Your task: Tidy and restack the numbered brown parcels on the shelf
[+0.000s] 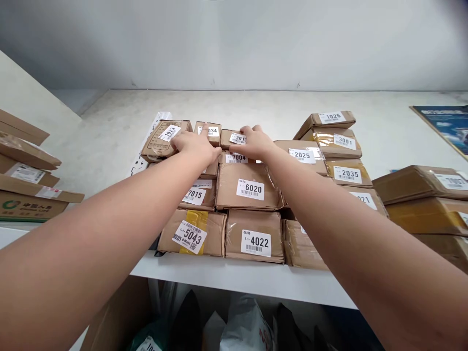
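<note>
Both my arms reach over stacked, labelled cardboard boxes on a white shelf. My left hand [195,145] lies across the front of a small box with a label ending in 034 [215,138], its index finger stretched upward and its thumb spread to the right. Beside its curled outer fingers sits a tilted box marked 1023 [157,144]. At the right end of the box marked 3013 [225,138], my right hand [256,140] has its thumb on the front face and its fingers over the top edge. Below stand boxes marked 6020 [226,187] and 4022 [237,248].
More boxes, including one marked 3001 [325,141], are piled to the right. Further boxes stand at the far right [405,185] and far left [22,195]. Bags [241,321] lie beneath the white shelf edge [219,278]. A pale wall [234,105] rises behind.
</note>
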Demonstrator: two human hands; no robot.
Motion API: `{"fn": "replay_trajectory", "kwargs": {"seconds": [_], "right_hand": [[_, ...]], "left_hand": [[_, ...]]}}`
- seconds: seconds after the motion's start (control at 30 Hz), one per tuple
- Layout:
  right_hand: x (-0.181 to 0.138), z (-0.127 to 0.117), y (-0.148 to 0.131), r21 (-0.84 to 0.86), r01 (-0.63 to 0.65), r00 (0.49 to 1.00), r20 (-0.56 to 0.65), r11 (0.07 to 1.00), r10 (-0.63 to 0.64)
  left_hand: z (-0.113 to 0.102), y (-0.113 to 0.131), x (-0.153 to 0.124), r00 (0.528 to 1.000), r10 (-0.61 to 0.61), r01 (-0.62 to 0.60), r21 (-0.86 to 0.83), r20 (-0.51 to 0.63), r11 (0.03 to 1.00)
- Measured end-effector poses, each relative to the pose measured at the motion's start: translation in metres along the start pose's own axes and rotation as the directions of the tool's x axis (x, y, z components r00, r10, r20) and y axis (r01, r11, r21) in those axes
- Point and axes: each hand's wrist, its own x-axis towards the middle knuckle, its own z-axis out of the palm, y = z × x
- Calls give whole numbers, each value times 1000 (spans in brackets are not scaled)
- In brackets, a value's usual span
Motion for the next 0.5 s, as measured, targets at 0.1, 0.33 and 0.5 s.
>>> {"fn": "replay_trajectory", "kwargs": {"seconds": [0.1, 0.33, 0.5], "right_hand": [[-1, 2, 1, 12, 23, 1000, -12, 1000, -23], [-12, 7, 0, -51, 85, 996, 19, 995, -84], [-51, 4, -18, -134, 168, 985, 53, 977, -162]], "left_hand": [[3, -3, -1, 999, 12, -12, 15, -45, 1000], [9, -10, -14, 983, 87, -89, -8, -164, 996], [9, -7, -30, 943, 171, -191, -43, -284, 981]]}}
